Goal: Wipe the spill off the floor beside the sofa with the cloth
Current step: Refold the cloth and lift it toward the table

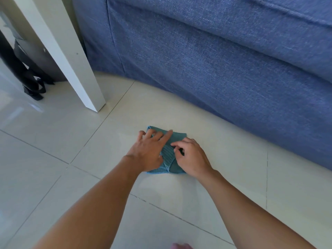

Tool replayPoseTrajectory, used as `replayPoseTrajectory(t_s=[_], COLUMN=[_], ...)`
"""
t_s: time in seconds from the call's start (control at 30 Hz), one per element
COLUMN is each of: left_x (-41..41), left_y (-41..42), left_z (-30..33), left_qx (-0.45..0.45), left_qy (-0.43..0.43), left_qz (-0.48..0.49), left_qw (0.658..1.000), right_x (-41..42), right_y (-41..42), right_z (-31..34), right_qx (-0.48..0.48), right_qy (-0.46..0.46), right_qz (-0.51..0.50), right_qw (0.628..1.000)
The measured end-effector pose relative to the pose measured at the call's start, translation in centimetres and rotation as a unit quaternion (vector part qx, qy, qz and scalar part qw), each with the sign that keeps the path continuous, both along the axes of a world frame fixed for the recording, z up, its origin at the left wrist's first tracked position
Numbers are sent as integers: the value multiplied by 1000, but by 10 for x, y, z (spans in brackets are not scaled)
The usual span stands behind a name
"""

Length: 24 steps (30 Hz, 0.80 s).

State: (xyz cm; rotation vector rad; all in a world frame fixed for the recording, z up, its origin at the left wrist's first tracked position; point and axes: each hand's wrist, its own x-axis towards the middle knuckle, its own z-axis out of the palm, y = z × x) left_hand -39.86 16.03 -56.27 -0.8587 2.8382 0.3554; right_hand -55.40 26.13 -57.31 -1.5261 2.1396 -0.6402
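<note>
A folded teal ribbed cloth lies flat on the pale tiled floor, a short way in front of the blue sofa. My left hand rests flat on the cloth's left half with the fingers spread. My right hand sits on the right half, its fingertips pinching a fold near the cloth's middle. The cloth and hands cover the floor beneath them, and no spill shows on the tiles around.
A white table leg stands on the floor to the upper left, close to the sofa's corner. Dark straps of a bag lie behind it at the far left. Tiled floor stretches left and toward me.
</note>
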Motion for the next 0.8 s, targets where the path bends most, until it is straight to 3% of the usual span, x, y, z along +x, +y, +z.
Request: replayPoseTrajectory(t_s=[0.13,0.37,0.47,0.57,0.67,0.8], left_x=[-2,59,68,47,18,0], left_y=[2,7,3,-6,-20,-29], left_z=[5,-12,-17,-8,0,-1], left_qx=[21,94,55,11,43,36], left_qy=[41,173,216,181,104,43], left_qz=[42,48,101,147,206,224], left_qw=[998,979,969,972,972,973], right_x=[0,-1,-1,-7,-15,-16], right_y=[0,-8,-16,-22,-29,-31], right_z=[-4,0,1,1,1,6], right_qx=[-10,2,-13,36,86,81], right_qy=[-22,40,49,57,48,-17], right_qz=[-92,-91,-58,-49,-72,-96], right_qw=[995,995,997,997,992,992])
